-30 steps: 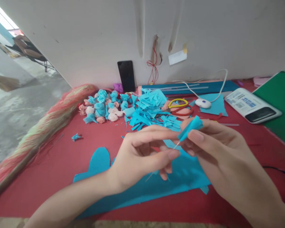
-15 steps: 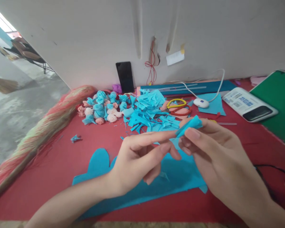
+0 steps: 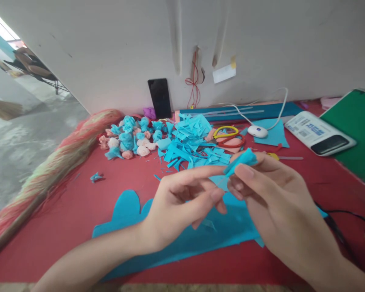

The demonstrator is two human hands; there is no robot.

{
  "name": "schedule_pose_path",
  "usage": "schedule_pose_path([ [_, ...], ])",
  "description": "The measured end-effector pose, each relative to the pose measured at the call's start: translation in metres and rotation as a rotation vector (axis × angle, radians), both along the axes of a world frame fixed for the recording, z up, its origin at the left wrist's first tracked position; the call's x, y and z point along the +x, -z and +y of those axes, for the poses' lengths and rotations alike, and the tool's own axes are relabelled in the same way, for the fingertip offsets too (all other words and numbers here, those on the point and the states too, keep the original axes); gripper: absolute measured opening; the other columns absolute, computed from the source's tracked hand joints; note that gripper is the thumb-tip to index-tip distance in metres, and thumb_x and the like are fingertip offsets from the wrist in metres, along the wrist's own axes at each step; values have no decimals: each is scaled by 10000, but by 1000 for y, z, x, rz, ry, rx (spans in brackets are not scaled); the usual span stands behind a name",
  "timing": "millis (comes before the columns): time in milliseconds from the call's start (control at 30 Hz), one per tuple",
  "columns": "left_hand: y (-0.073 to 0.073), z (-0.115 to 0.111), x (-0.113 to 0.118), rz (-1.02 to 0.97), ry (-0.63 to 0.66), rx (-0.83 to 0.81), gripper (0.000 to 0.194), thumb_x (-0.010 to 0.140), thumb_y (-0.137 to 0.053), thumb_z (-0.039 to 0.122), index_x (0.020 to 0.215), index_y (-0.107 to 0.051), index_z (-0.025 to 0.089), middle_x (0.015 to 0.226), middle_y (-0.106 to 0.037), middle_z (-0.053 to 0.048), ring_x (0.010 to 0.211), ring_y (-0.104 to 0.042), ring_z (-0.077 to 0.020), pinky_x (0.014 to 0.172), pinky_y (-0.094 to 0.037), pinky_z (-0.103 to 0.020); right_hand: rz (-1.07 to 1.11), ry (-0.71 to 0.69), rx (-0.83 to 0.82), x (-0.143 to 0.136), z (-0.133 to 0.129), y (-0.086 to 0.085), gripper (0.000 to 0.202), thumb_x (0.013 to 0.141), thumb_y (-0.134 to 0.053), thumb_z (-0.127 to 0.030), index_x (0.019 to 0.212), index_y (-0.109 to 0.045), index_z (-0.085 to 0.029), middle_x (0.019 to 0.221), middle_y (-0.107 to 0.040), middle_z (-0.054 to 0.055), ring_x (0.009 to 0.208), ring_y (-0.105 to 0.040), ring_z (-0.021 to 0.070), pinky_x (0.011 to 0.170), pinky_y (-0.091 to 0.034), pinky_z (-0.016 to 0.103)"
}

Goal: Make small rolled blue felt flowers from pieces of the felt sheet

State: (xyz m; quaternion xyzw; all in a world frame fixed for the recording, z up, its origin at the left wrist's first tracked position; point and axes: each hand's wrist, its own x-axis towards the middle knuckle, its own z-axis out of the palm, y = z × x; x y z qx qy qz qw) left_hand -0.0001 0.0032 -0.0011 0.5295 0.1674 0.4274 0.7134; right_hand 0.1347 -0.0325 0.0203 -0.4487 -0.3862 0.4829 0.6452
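Note:
A small rolled piece of blue crepe paper (image 3: 241, 161) is pinched between the thumb and fingers of my right hand (image 3: 275, 194). My left hand (image 3: 182, 207) has its index finger stretched out to the lower left end of the roll. The left thumb is apart from that finger, and the other fingers are curled. Beneath both hands lies a large blue sheet (image 3: 182, 239) with rounded lobes at its upper left. Cut blue paper strips (image 3: 191, 138) are heaped behind the hands.
Blue, pink and white paper flowers (image 3: 127, 140) lie left of the strips. Scissors (image 3: 229, 138), a white glue gun (image 3: 257, 131) and a power bank (image 3: 319, 134) are at the right. A black phone (image 3: 159, 98) leans on the wall. A thick fibre bundle (image 3: 54, 170) edges the left.
My left thumb has shifted slightly away from the roll and its curled fingers have moved a little left. The roll and my right hand have moved slightly left.

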Motion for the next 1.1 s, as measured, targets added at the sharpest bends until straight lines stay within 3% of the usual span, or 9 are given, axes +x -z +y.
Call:
schedule_pose_path([
  [333,6,1,0,-6,61,-119,236,817,-593,234,993,-675,367,557,-582,64,343,-368,35,342,-314,-50,-36,50,-56,-1,0,4,240,678,-737,-386,610,-587,-211,536,-452,-38,496,-402,69,432,-389,123],
  [900,7,-1,-1,0,76,-161,206,820,-587,276,974,-683,375,569,-598,61,339,-399,31,340,-329,-55,-28,41,-26,-3,-1,3,204,699,-726,-333,615,-588,-209,539,-472,-32,491,-435,64,419,-400,129],
  [1100,8,-1,-1,52,11,-115,197,825,-582,283,954,-687,388,424,-440,87,335,-332,19,362,-285,-70,-82,39,13,-1,1,3,136,715,-691,-292,627,-614,-223,526,-481,-8,473,-446,84,387,-403,161],
])
